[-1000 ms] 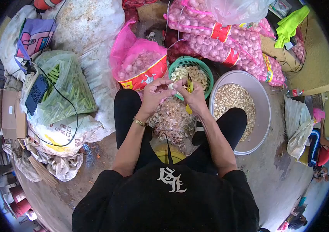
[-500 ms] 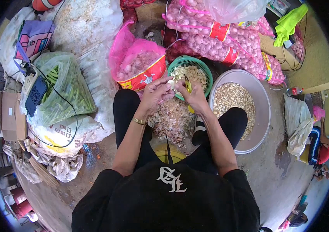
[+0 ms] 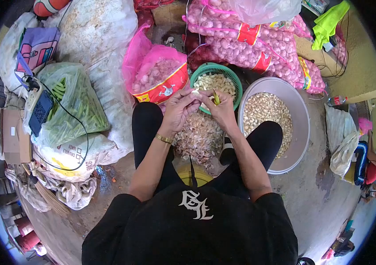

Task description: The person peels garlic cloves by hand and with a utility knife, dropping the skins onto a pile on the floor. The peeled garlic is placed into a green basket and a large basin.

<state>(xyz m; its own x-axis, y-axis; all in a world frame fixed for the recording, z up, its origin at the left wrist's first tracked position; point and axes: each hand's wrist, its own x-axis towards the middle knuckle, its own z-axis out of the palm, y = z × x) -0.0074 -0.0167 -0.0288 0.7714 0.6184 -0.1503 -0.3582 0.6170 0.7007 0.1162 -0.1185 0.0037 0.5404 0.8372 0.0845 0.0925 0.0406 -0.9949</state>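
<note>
My left hand [image 3: 177, 110] pinches a whitish garlic clove [image 3: 195, 92] between thumb and fingertips. Close against it, my right hand [image 3: 221, 109] grips a small yellow knife [image 3: 216, 98], its thumb reaching to the clove; the blade is mostly hidden. Just beyond both hands stands a green plastic basket [image 3: 240, 90] with peeled cloves [image 3: 216, 83]. Below the hands, papery garlic skins [image 3: 199, 137] lie heaped between my legs. By my right knee sits a pale basin [image 3: 301, 141] with many unpeeled-looking cloves [image 3: 265, 110].
A pink mesh sack [image 3: 131, 66] of garlic stands open ahead, left of the basket. Full garlic sacks [image 3: 241, 51] are stacked behind. To the left are a plastic bag of green pods [image 3: 79, 106], a phone [image 3: 40, 113] with a cable, and white sacks [image 3: 95, 39]. Another person's red-clothed part [image 3: 373, 171] shows far right.
My hands stay together at the clove, with the right hand and knife turned slightly; the yellow handle end below the right hand no longer shows. The view has shifted a little.
</note>
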